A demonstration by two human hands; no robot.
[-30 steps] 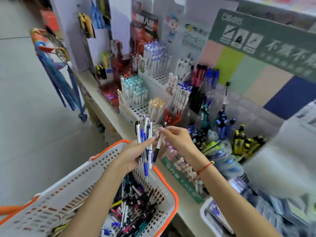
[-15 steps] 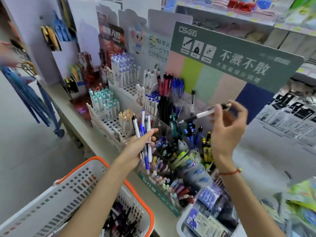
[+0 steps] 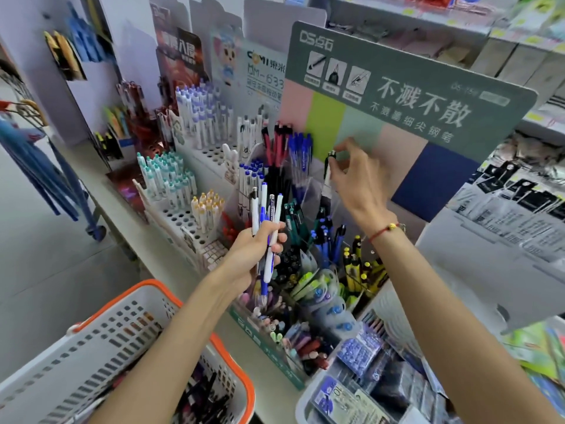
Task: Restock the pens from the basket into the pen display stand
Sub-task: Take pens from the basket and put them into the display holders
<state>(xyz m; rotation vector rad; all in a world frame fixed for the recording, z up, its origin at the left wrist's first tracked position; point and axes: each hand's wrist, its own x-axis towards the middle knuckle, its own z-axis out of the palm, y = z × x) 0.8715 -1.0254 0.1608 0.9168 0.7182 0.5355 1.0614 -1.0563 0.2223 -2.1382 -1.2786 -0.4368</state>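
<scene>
Stationery shelves surround the pen display stand (image 3: 312,191), where one pen (image 3: 328,169) is pinched upright by the right hand (image 3: 357,182); spare pens (image 3: 266,228) are gripped by the left hand (image 3: 253,255); careful lowering is needed next

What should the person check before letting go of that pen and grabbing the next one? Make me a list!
1. Right hand pinches the single pen near its top: ok.
2. Pen upright, tip pointing down into the clear compartment of the display stand: ok.
3. Pen tip seated at the bottom of the compartment: cannot tell, the lower end is blurred.
4. Left hand grips the bunch of pens firmly, none slipping: ok.
5. More pens waiting in the basket: ok, some show inside.
6. Compartment holds matching pens: cannot tell.
</scene>
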